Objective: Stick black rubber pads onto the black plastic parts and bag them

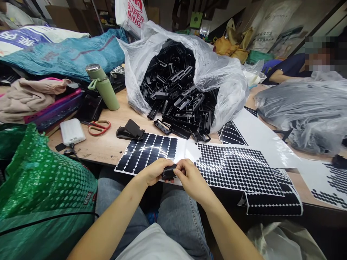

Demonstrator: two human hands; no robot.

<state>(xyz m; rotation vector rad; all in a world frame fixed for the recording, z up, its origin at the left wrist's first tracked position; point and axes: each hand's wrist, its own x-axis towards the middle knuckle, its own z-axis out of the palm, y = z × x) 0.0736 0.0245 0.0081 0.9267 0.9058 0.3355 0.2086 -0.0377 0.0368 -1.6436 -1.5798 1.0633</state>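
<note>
Close to the table's front edge, my left hand (157, 171) is closed around a small black plastic part (168, 172) with a textured face. My right hand (187, 174) pinches at the right end of that same part; whether a sticker is between those fingertips is too small to tell. Just beyond my hands lie a sheet of oblong black stickers (148, 153) and a sheet of round black dots (235, 166). A clear plastic bag (225, 79) behind them spills many black plastic parts (176, 83) onto the wood.
On the left are a green bottle (105, 90), red-handled scissors (99, 128), a white power bank (72, 131) and a green bag (51, 173). More sticker sheets (262, 139) and a wrapped bag (303, 108) lie right. A person (292, 68) is at the far right.
</note>
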